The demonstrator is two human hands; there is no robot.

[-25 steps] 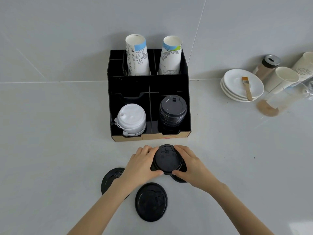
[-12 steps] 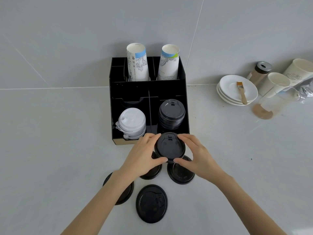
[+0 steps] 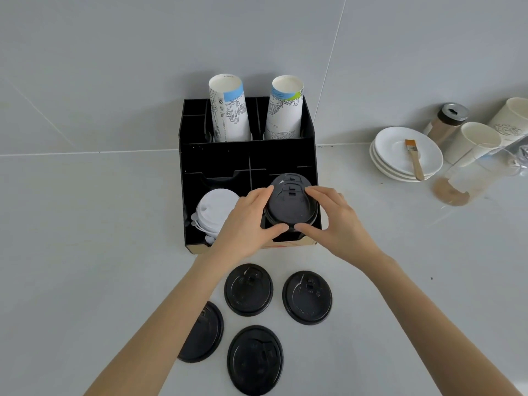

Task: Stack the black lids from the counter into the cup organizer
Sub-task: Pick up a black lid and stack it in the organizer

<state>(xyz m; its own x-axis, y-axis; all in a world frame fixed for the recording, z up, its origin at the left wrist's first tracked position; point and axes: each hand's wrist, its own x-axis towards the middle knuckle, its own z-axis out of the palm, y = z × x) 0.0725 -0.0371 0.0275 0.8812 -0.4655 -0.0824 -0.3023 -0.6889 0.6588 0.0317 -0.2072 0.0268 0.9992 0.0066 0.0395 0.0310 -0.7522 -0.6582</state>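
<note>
A black cup organizer (image 3: 217, 164) stands against the wall. Both my hands hold one black lid (image 3: 290, 207) over its front right compartment, just above the stack of black lids (image 3: 291, 178) there. My left hand (image 3: 245, 221) grips the lid's left edge and my right hand (image 3: 334, 221) its right edge. Several more black lids lie flat on the counter in front: one (image 3: 248, 290), one (image 3: 307, 297), one (image 3: 255, 360), and one (image 3: 204, 334) partly hidden under my left forearm.
White lids (image 3: 213, 208) fill the front left compartment. Two paper cup stacks (image 3: 228, 110) (image 3: 285, 110) stand in the back. At right are stacked white saucers (image 3: 400, 150) with a brush (image 3: 413, 161), a shaker jar (image 3: 447, 121), cups and a glass (image 3: 468, 178).
Both hands lifted the black lid off the counter and carried it forward over the organizer's front right compartment. The lids it covered on the counter now show.
</note>
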